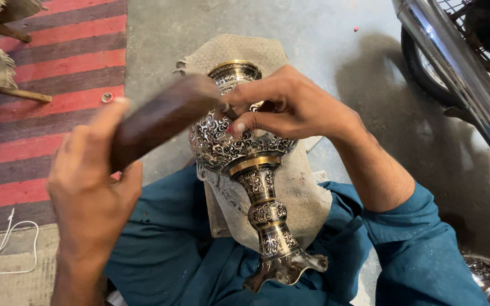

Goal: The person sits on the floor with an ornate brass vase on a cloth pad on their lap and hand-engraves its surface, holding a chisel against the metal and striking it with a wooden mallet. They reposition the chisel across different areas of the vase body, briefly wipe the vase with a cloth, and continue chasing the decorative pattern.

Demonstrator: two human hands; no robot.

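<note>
Centre frame: engraved metal vase (239,144) lying under the right hand (287,107), whose fingers pinch a small chisel (229,110); left hand (89,192) clasps a wooden mallet (163,119) at left.

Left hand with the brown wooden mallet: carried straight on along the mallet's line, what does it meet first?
Likely the thin metal chisel pinched by the right hand against the engraved black-and-brass vase; depth is unclear.
</note>
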